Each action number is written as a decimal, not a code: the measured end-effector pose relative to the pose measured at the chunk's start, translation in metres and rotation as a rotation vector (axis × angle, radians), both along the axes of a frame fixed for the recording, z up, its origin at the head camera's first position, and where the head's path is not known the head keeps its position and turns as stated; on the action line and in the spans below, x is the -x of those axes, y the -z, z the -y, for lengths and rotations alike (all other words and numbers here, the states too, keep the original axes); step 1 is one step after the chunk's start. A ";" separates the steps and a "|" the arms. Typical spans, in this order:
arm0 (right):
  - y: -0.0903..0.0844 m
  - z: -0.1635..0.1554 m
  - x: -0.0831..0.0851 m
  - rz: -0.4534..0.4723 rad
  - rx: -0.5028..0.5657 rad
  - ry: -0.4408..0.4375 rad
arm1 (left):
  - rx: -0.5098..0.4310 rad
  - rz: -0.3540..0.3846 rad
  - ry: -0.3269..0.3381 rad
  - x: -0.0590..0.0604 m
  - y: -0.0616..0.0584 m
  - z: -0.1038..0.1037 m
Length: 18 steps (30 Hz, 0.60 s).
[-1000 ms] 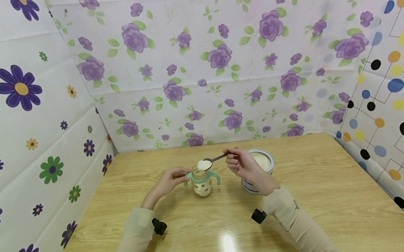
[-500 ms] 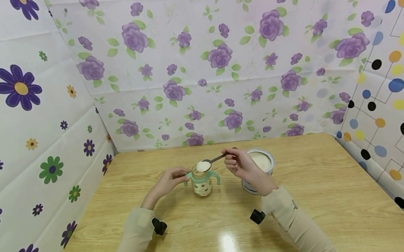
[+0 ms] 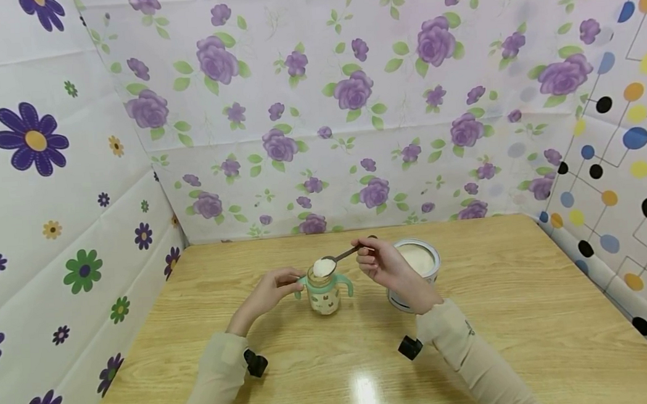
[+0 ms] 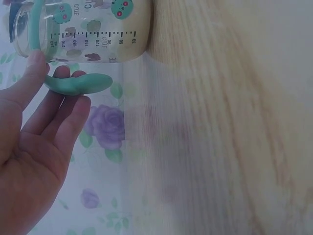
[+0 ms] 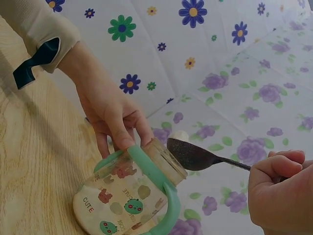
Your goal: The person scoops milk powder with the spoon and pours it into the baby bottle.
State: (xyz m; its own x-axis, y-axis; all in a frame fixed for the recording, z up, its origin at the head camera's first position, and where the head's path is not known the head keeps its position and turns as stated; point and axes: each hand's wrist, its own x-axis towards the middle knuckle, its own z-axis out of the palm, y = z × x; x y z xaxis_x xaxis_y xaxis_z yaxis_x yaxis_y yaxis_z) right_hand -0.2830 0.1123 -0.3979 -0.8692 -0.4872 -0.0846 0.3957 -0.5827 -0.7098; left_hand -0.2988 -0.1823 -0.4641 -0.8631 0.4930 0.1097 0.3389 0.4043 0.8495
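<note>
A clear baby bottle (image 3: 324,301) with a green collar, two green handles and printed animals stands open-topped on the table. My left hand (image 3: 273,290) grips its left handle (image 4: 80,84), thumb on the collar and fingers curled behind the handle. My right hand (image 3: 385,265) pinches the handle of a dark spoon (image 3: 344,254). The bowl of the spoon, heaped with white powder (image 3: 324,267), is over the bottle's mouth; in the right wrist view its underside is right at the rim (image 5: 168,159). Behind the right hand stands a can (image 3: 418,258) of pale powder, partly hidden by it.
The wooden table (image 3: 323,375) reaches back to a white cloth with purple roses (image 3: 352,92). Cloth with daisies (image 3: 30,139) hangs on the left, and cloth with coloured dots (image 3: 637,139) on the right. Each wrist carries a black camera (image 3: 410,347).
My right hand has shifted slightly left, bringing the heaped spoon a little further over the bottle's mouth. The left hand, bottle and can have stayed in place.
</note>
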 end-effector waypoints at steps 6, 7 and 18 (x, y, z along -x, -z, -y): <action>0.000 0.001 0.000 -0.015 -0.021 -0.002 | 0.011 -0.004 0.002 -0.012 -0.018 -0.004; 0.000 0.002 0.001 -0.016 -0.027 0.000 | 0.015 -0.005 0.003 -0.015 -0.023 -0.006; -0.002 0.007 0.000 -0.074 -0.123 0.007 | 0.015 0.003 0.001 -0.007 -0.011 -0.004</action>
State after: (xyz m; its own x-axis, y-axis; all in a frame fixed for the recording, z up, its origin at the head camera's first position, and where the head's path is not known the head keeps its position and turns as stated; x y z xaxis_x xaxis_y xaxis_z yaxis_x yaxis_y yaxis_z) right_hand -0.2828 0.1051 -0.3957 -0.8786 -0.4710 -0.0785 0.3357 -0.4925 -0.8030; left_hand -0.2916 -0.1786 -0.4530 -0.8629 0.4956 0.0991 0.3365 0.4170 0.8443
